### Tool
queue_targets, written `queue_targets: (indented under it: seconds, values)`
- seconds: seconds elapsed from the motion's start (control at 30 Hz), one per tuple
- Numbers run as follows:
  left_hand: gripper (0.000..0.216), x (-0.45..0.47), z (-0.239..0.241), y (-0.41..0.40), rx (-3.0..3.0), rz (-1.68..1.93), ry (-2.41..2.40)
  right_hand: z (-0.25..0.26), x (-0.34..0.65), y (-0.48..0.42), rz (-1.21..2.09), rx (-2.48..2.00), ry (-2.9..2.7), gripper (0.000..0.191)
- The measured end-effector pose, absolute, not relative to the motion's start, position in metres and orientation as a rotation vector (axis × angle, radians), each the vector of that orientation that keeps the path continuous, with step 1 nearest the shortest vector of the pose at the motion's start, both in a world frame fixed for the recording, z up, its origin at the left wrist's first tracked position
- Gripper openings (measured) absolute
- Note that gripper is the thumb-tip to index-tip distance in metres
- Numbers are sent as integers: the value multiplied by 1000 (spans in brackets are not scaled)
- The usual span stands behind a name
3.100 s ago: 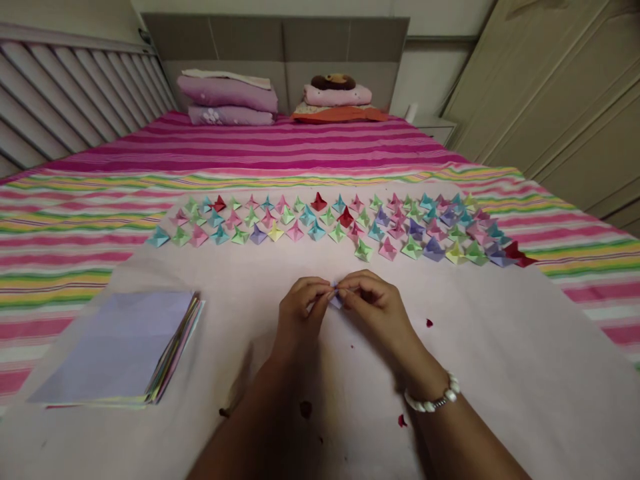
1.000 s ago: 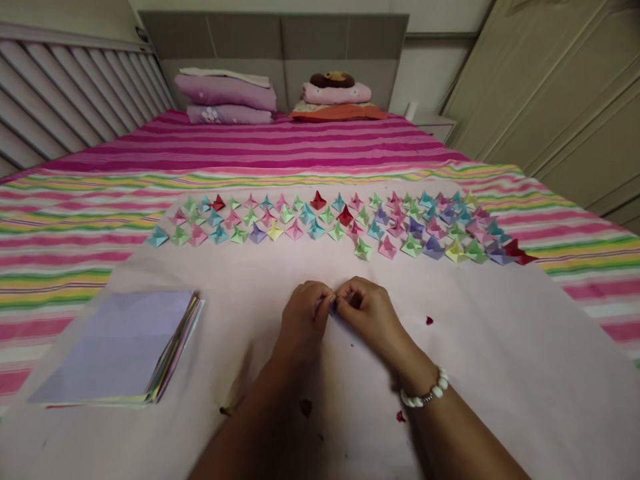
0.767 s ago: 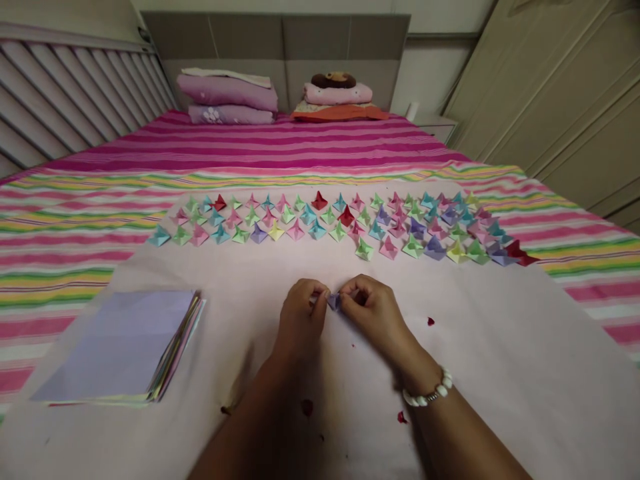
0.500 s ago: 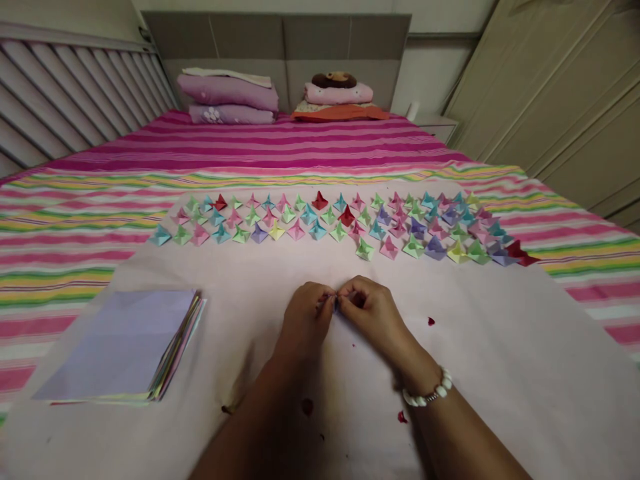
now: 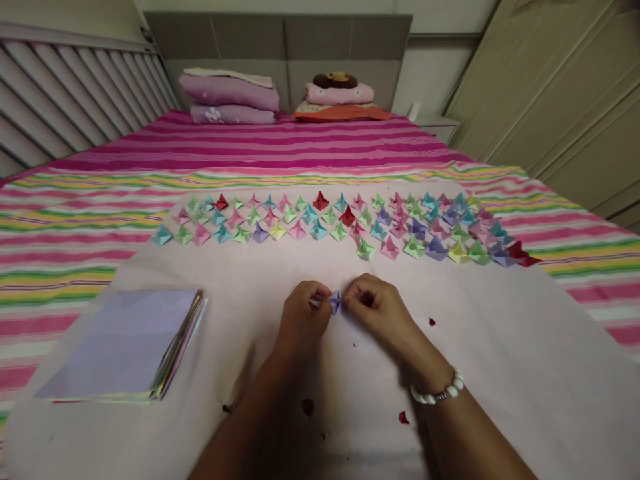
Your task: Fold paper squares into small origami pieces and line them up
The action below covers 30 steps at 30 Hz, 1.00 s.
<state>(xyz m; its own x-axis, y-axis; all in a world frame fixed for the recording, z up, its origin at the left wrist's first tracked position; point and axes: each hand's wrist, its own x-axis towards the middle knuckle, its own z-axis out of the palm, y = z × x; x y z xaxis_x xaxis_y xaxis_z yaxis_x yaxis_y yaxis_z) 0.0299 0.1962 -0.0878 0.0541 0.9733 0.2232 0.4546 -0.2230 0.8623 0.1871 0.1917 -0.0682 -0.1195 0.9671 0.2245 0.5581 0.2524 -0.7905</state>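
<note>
A small purple folded paper boat [image 5: 335, 303] is pinched between the thumb and fingers of my left hand [image 5: 306, 312], above the pale sheet [image 5: 260, 280]. Close by on its right is my right hand [image 5: 375, 305], thumb and forefinger pressed together at the boat's edge. Whether those fingertips still grip a tip of the paper is too small to tell. Beyond both hands stand several rows of little folded paper boats, among them a green one [image 5: 365, 249], a pink one [image 5: 390, 249] and a purple one [image 5: 436, 249].
On the left lies a stack of coloured paper squares [image 5: 125, 343], purple on top. Red scraps lie on the sheet, one to the right [image 5: 433, 322] and another nearer [image 5: 403, 418]. Striped bedding [image 5: 65, 280] surrounds the sheet. Folded bedding [image 5: 230, 93] is piled by the headboard [image 5: 240, 37].
My right hand has drawn slightly right, away from my left hand. The purple paper boat now shows between them, where the fingers mostly covered it before.
</note>
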Motion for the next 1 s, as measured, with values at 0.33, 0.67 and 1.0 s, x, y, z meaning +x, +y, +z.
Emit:
queue_targets:
  seconds: [0.33, 0.67, 1.0]
  values:
    - [22, 31, -86, 192, 1960, 1093, 1392, -71, 186, 192, 776, -1386, -1750, 17]
    - [27, 31, -84, 193, 1929, 1079, 1376, -72, 187, 192, 808, -1378, -1786, 23]
    - [30, 33, -90, 192, 1995, 1111, 1338, -64, 190, 189, 771, -1331, -1874, 24]
